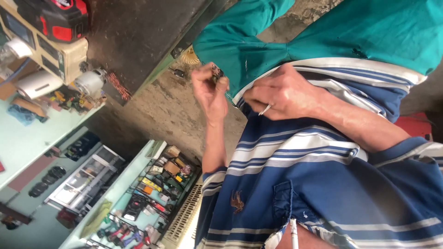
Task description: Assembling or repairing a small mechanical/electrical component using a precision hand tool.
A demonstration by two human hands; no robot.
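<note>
Your left hand (pixel 210 90): fingertips pinched shut on small dark part (pixel 217 74) | your right hand (pixel 281 94): fingers curled around thin metal tool (pixel 265 109), just beside the part.

The striped polo shirt (pixel 295 184) and teal trousers (pixel 369 32) are soft matt cloth. The ring (pixel 265 109) is shiny metal. The concrete floor (pixel 170 110) looks rough and dull.
</note>
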